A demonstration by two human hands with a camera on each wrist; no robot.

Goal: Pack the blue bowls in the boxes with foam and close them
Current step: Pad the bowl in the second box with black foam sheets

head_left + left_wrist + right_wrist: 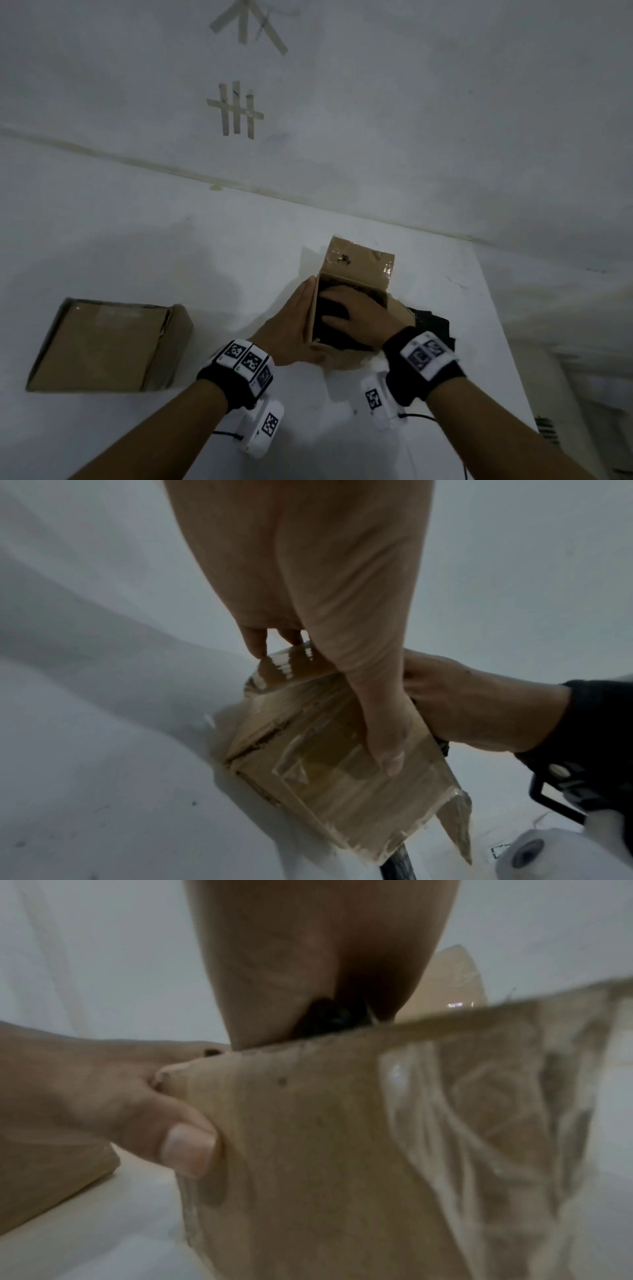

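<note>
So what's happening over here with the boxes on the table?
A person is packing a small open cardboard box on the white table. Their left hand lies flat against the box's outer side and steadies it, while the right hand presses down on dark foam inside. No blue bowl can be seen. More dark foam lies beside the box to the right, and a second box, already closed, sits off to the left.

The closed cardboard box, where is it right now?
In the head view the closed cardboard box lies flat on the white table, left of the left hand and the open box.
</note>
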